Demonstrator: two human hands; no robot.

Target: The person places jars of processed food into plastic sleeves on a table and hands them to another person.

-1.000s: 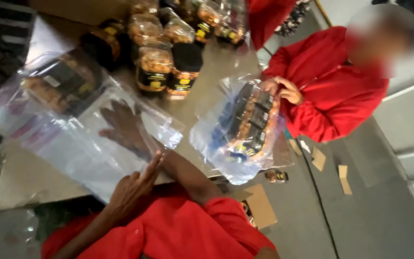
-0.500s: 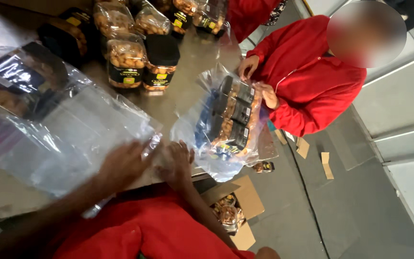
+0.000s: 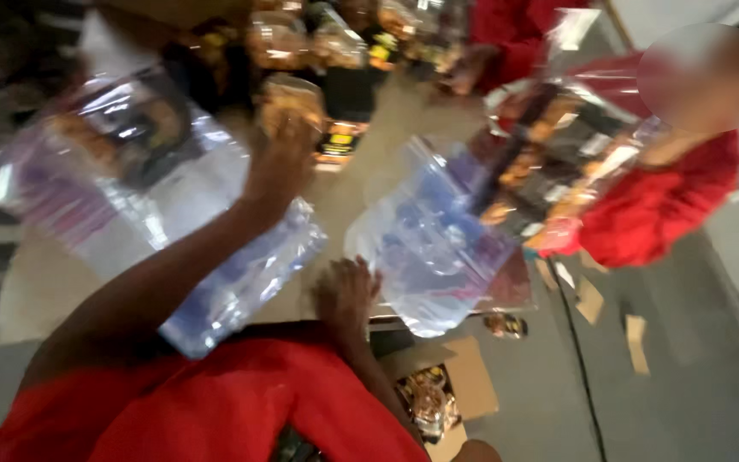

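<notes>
Head camera shows my left hand (image 3: pixel 280 162) stretched far out, its grip on a snack jar (image 3: pixel 288 103) at the back of the desk (image 3: pixel 361 188). My right hand (image 3: pixel 345 295) rests loose and empty at the near edge, far from the jar.

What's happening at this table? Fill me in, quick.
A person in red reaches the left hand across a clear plastic bag to a jar of snacks among the jars at the back; whether it grips is blurred. The right hand rests at the table edge. Opposite, a co-worker in red lifts a filled bag of jars.
</notes>
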